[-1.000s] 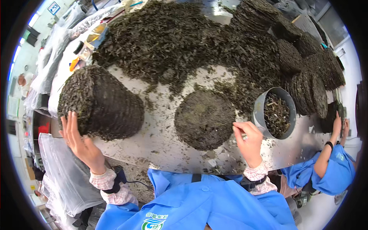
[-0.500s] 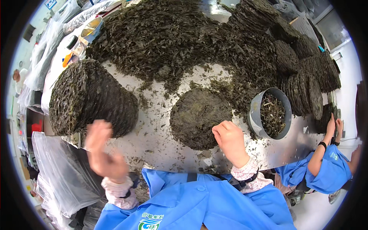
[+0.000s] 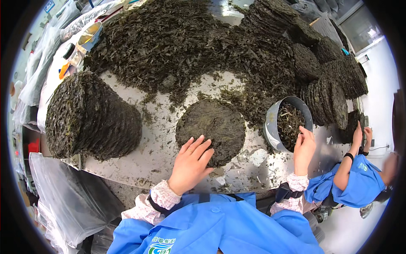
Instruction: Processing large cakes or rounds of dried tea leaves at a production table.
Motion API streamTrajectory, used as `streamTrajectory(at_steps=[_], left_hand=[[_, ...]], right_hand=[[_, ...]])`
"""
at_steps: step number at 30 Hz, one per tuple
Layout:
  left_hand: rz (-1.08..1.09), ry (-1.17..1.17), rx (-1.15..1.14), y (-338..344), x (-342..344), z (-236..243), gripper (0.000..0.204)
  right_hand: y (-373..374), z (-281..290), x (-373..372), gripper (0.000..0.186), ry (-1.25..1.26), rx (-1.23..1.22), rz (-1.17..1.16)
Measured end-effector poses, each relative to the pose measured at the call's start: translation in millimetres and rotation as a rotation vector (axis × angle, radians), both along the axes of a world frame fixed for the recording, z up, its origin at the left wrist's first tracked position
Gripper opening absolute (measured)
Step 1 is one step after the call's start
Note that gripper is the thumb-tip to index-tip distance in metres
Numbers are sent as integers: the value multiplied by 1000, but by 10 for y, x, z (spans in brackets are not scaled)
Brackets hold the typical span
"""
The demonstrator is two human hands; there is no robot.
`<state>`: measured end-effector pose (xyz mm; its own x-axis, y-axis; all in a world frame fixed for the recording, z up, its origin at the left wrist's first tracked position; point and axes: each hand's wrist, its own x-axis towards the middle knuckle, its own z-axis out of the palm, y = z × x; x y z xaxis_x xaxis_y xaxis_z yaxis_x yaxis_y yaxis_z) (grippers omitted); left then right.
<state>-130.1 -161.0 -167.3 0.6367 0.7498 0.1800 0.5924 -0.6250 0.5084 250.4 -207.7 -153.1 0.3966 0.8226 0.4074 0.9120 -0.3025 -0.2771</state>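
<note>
A round, flat cake of dried seaweed [image 3: 213,122] lies on the table in front of me. My left hand [image 3: 191,164] rests on its near left edge, open, with the fingers spread. My right hand [image 3: 304,149] is at the near right side of a grey ring-shaped container [image 3: 270,127]. Its fingertips are pinched together over the rim, and anything between them is too small to make out. Bits of seaweed and pale stalks [image 3: 290,120] fill the container.
A tall leaning stack of seaweed cakes [image 3: 95,116] stands at left. Loose seaweed [image 3: 169,46] is heaped across the back, with more stacked cakes [image 3: 325,101] at right. A co-worker's hands [image 3: 359,137] touch a cake there. Clear plastic sheeting [image 3: 63,203] hangs at lower left.
My left hand has moved right, from beside the tall stack onto the flat cake. My right hand has left that cake's edge and gone right to the container. The whole view has shifted slightly.
</note>
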Motion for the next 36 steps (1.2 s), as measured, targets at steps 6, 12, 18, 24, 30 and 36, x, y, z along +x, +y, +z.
streamTrajectory(at_steps=[6,12,18,24,30,36], left_hand=[[-20,-43,-12,78,3,98,54],[122,-314,62,92,-128,315,46],[696,-1329,-317,18,-283,239,38],[679,-1524,-1020,-8,-322,4,37],[788,-1488,-1107,-60,-340,-155,36],[615,-1424,-1085,-40,-316,-83,40]], right_hand=[[-42,-51,-57,16,124,-55,-100],[62,-67,-206,13,155,65,-17],[57,-53,-312,15,214,126,24],[59,-73,-311,15,177,143,-1],[170,93,-840,9,374,148,152],[424,-61,-1471,13,345,30,612]])
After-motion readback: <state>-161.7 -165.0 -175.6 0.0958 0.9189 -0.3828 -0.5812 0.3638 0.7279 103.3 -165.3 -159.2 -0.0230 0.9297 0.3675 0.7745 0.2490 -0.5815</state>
